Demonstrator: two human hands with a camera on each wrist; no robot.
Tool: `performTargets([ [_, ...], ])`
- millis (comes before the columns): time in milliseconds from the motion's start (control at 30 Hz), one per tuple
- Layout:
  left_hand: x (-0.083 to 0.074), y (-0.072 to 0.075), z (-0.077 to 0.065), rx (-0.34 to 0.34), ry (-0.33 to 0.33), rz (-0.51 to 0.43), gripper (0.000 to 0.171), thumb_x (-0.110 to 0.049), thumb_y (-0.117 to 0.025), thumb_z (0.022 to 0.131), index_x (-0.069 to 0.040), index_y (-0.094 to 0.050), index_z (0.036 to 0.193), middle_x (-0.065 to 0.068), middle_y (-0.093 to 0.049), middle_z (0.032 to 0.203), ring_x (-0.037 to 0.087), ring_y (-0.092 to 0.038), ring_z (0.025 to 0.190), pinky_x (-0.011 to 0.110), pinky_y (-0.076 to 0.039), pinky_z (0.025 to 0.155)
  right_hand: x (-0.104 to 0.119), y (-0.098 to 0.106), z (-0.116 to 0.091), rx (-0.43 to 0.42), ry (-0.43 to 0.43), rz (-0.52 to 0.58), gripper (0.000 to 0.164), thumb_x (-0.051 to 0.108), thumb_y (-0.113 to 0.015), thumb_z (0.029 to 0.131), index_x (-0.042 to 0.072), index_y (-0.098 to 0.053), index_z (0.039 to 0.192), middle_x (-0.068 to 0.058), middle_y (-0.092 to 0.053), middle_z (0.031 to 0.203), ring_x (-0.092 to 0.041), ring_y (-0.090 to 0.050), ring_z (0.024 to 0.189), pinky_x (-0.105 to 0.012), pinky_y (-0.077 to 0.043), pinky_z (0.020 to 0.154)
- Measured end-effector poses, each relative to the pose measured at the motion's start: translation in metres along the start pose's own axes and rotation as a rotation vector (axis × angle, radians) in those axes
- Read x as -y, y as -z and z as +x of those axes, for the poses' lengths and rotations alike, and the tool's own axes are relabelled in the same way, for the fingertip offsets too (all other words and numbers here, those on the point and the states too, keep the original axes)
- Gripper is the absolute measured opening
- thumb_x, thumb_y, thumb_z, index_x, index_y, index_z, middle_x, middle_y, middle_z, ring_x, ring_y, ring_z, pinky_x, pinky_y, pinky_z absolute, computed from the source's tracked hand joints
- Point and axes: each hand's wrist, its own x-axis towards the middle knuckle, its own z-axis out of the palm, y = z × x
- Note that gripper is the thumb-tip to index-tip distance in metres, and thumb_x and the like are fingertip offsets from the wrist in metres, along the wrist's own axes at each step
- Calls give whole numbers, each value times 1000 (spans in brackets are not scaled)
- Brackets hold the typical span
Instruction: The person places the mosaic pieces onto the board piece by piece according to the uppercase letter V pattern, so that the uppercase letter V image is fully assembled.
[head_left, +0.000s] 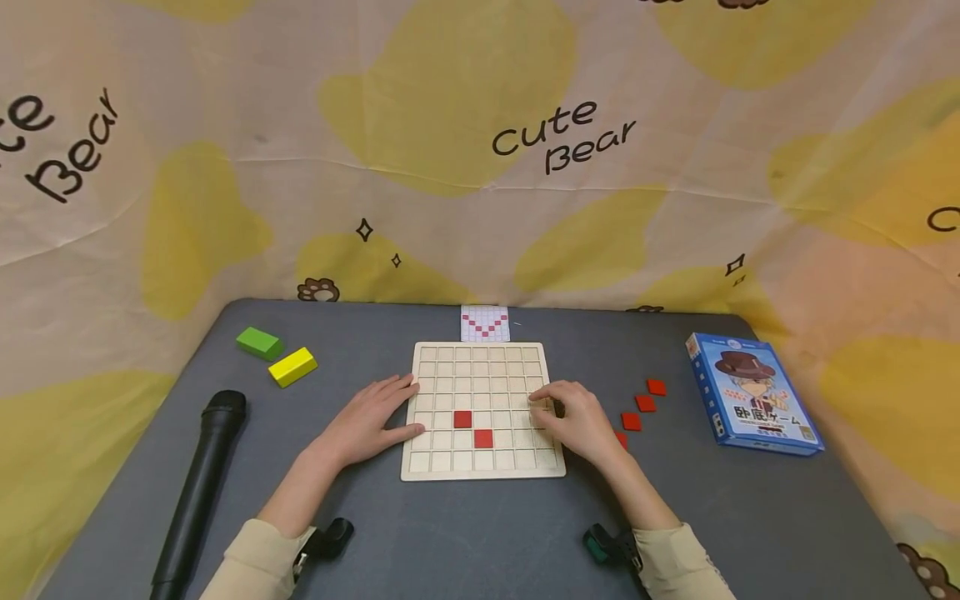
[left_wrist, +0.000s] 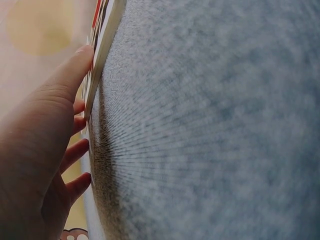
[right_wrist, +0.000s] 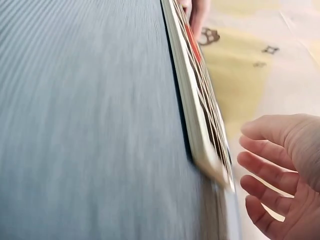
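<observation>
A pale wooden grid board [head_left: 442, 458] lies on the grey table, with two red square tiles [head_left: 483, 438] in cells of its lower left half. My left hand [head_left: 367, 421] rests at the board's left edge, fingers extended and thumb tip [left_wrist: 85, 50] on the rim. Over the right side of the board hovers my right hand [head_left: 579, 423], its fingers loosely bent. The right wrist view shows nothing between those fingers [right_wrist: 267, 172]. Several loose red tiles [head_left: 645, 403] lie in a slanting row right of the board, one partly hidden by the right hand.
A card [head_left: 485, 323] with a pink V pattern of squares sits behind the board. Green [head_left: 259, 343] and yellow blocks [head_left: 293, 367] lie at the back left, near a long black microphone-like cylinder [head_left: 198, 492]. A blue game box [head_left: 753, 396] lies at the right.
</observation>
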Motion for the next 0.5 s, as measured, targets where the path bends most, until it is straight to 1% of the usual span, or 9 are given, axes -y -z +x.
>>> performTargets([
  [133,0,0,0,4,2,1,77,-56,-62,90,-7,-45,147,12,-37,153,35,-30,142,58,-23,113,-14,13,-11,-24,-12,-32,16,15,-78,82,12,-76,97,-1,-70,100,-24,-60,95,-44,-49,82],
  [367,-1,1,-1,1,-10,-11,74,-52,-64,90,-7,-45,146,13,-38,153,35,-31,141,58,-23,113,-35,33,-33,-32,-59,-98,16,16,-81,81,14,-75,96,-1,-69,99,-24,-60,94,-45,-50,82],
  [500,-1,2,-1,-4,-17,-13,74,-51,-64,90,-6,-45,146,13,-37,153,36,-31,141,58,-24,113,-43,42,-42,-42,-66,-116,17,17,-81,80,13,-75,95,-2,-69,97,-23,-60,89,-42,-50,78],
])
